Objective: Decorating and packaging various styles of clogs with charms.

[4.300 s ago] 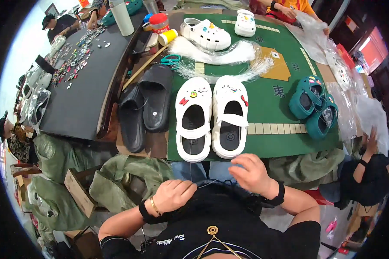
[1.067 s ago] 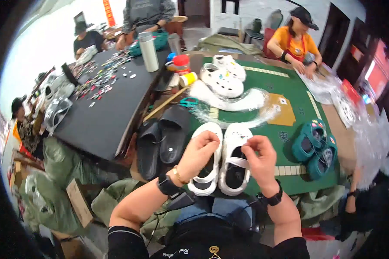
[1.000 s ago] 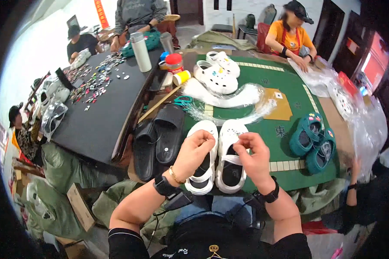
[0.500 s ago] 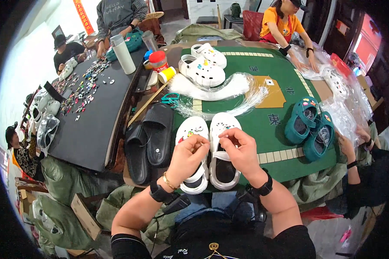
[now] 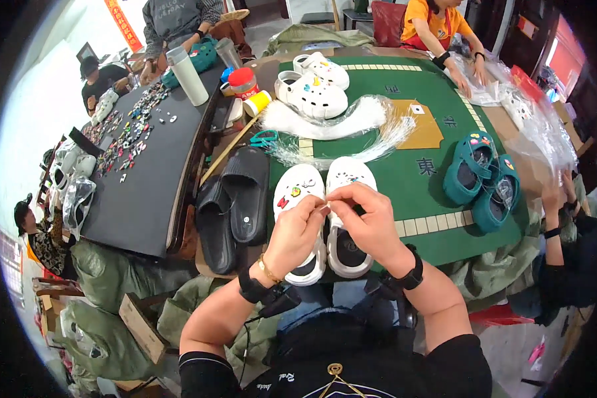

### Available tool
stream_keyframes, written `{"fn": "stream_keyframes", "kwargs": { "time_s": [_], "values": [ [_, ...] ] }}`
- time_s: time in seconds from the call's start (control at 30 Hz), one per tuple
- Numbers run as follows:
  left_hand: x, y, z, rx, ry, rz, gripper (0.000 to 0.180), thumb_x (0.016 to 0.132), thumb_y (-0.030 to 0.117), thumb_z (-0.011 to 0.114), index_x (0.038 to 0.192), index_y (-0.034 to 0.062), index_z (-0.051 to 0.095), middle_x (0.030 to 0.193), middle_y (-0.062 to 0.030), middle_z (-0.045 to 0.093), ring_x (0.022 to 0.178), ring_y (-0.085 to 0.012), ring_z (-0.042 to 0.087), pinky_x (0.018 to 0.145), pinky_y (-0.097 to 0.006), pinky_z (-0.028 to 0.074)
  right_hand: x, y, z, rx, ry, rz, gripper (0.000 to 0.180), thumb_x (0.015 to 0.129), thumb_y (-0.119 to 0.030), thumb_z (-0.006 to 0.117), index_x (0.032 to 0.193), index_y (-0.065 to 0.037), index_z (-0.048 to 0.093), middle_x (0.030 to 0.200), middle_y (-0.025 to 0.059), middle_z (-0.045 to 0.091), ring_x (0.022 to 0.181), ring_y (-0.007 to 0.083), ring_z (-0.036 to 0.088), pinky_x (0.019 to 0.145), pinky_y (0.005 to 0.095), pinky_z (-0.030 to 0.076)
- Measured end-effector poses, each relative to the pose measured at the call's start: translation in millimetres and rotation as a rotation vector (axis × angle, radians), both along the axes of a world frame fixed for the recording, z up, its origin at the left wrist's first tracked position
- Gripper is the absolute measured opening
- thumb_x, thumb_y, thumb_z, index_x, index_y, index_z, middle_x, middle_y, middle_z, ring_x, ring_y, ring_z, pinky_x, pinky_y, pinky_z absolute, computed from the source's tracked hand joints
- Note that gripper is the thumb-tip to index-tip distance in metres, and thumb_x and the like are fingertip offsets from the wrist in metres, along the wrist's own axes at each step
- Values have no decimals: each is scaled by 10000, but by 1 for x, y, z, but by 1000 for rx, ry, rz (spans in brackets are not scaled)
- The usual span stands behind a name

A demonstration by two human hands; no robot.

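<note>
A pair of white clogs stands in front of me, toes pointing away: the left clog [image 5: 295, 182] carries colourful charms, and the right clog [image 5: 350, 174] has charms on its toe too. Above the clogs, my left hand [image 5: 292, 235] and my right hand [image 5: 371, 215] pinch with thumb and forefinger, their fingertips meeting. Whatever lies in the pinch is too small to make out. Just beyond the toes lies a bundle of clear, thin plastic strands [image 5: 325, 126]. Teal-handled scissors [image 5: 264, 138] rest to its left.
Black slides [image 5: 245, 196] lie left of the clogs, teal clogs [image 5: 471, 172] to the right. More white clogs [image 5: 315, 93] stand beyond the strands. A red-lidded jar [image 5: 243, 83] and yellow cup [image 5: 257, 103] stand nearby. Charms cover part of the dark side table [image 5: 159, 179]. Co-workers sit around; plastic bags [image 5: 544, 142] lie right.
My hands have come together, so the fingertips that were apart now meet between the two clogs. The whole view has shifted slightly. At the far right, a co-worker's hands have moved a little.
</note>
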State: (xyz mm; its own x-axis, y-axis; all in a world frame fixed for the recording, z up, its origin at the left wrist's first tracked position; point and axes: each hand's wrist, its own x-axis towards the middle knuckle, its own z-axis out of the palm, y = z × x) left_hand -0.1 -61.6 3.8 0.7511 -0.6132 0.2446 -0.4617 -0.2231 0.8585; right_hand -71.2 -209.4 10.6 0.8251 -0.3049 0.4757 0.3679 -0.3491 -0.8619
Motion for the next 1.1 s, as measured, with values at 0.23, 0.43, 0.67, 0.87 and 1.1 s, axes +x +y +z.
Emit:
{"fn": "stream_keyframes", "kwargs": {
  "time_s": [0.23,0.43,0.67,0.87,1.1],
  "values": [
    [2,-1,1,105,8,1,180,926,119,563,1052,-3,601,786,-230,655,755,-365,677,628,-391,506,-1,0,3,-107,-82,51,126,837,-10,647,960,11,665,832,103,646,742,196,629,657,289,485],
    [-10,-3,9,-10,-44,22,233,864,54,640,1087,28,580,679,-127,599,585,-226,602,531,-345,454,0,-2,-4,-77,-14,6,110,842,-28,641,943,12,659,845,113,657,754,214,640,677,298,502],
    [-7,1,4,-194,-162,100,112,894,13,627,1004,-6,621,766,18,579,642,-12,451,551,-191,369,-2,0,-3,51,42,61,118,856,-39,627,957,14,659,858,97,670,766,153,638,681,278,503],
    [0,10,-5,-298,211,127,91,965,110,575,974,22,597,700,68,516,572,6,391,490,-166,299,-3,-1,-7,5,13,7,106,854,-54,638,932,7,675,814,92,654,721,168,622,646,283,484],
    [5,18,5,-531,901,-60,133,1035,212,455,1008,96,515,638,89,300,479,-8,237,410,-184,175,0,2,-12,-85,-69,-35,48,809,-36,659,841,-9,681,769,103,637,724,236,612,648,330,477]
  ]
}}
